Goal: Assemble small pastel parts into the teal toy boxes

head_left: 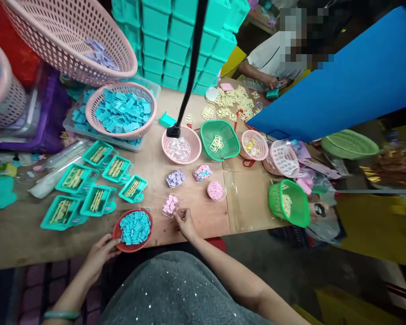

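Observation:
My left hand (100, 253) grips the rim of a round red basket (116, 232), which is heaped with flat blue plastic pieces (135, 227). Thumb and fingers of my right hand (186, 225) close on the near corner of a small clear box (165, 212) that holds pink pieces (171, 203). Just beyond that stand a clear box of purple pieces (175, 178), a box of mixed pink and blue pieces (202, 172) and a round tub of small pink pieces (215, 191). Left of them lie several teal trays (98, 213) with cream-coloured sticks inside.
A pink basket of blue parts (88, 113) stands at the back left. Further baskets, including a green one (237, 151), line the table's middle. A black rod (191, 67) crosses the view. Another person's hands (272, 82) work behind a blue panel (338, 85).

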Motion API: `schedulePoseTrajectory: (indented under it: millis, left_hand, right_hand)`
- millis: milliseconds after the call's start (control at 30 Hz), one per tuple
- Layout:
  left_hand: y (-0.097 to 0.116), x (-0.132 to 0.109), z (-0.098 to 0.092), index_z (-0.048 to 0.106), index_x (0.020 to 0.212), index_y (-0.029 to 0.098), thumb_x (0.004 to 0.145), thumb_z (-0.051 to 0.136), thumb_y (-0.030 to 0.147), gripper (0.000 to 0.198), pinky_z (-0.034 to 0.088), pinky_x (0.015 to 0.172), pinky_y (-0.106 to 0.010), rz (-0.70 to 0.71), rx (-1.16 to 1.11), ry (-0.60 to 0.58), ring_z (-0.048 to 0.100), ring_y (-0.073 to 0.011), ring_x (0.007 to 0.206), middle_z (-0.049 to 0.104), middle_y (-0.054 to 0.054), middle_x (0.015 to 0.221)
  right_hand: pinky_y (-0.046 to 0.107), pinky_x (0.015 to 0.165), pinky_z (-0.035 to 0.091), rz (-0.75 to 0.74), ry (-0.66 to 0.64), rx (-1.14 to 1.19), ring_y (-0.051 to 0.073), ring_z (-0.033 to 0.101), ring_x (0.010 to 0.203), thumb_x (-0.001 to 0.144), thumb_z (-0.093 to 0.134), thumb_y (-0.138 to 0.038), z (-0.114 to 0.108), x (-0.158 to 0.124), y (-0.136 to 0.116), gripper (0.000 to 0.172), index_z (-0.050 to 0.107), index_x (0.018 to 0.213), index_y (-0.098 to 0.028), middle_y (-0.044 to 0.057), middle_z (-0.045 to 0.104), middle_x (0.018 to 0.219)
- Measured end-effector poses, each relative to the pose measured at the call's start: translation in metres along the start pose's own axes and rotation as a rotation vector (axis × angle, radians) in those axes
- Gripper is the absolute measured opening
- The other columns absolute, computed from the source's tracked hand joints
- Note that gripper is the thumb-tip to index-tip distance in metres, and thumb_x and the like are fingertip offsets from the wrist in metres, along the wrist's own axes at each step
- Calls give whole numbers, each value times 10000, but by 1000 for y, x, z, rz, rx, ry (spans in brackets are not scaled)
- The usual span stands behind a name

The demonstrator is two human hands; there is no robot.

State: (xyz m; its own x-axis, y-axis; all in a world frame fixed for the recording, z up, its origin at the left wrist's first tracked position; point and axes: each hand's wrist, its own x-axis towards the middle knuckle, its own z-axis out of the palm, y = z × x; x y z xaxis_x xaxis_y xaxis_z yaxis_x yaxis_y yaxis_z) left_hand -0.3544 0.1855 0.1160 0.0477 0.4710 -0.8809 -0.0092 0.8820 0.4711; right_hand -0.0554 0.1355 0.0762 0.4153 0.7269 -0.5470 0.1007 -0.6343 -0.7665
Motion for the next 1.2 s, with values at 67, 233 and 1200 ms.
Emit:
schedulePoseTrajectory:
  millis: [67, 233, 1200]
  left_hand:
    - [11, -5, 9, 686, 756, 182, 442, 932, 347, 432, 592, 664, -293, 3, -53, -14, 704, -196, 715, 746, -18, 772]
    - [35, -23, 21, 705, 870, 184, 545, 927, 348, 427, 568, 688, -283, 66, -221, -89, 712, -183, 738, 773, -55, 868]
    - [314, 107, 78, 542, 706, 195, 617, 869, 311, 357, 509, 554, -277, 749, -301, 103, 599, -145, 511, 592, 35, 574]
  right_hand:
    - [267, 553, 441, 10, 24, 4, 165, 522, 581, 771, 660, -548, 3, 12, 2, 374, 431, 832, -258, -67, 500, 609]
    - [335, 613, 494, -72, 101, 17, 224, 583, 664, 752, 607, -634, 11, 23, -13, 414, 431, 799, -263, -16, 544, 678]
    - [493, 944, 438, -963, 145, -371, 315, 607, 1054, 916, 452, -467, 99, 206, -299, 470, 612, 1236, -163, 166, 684, 1176]
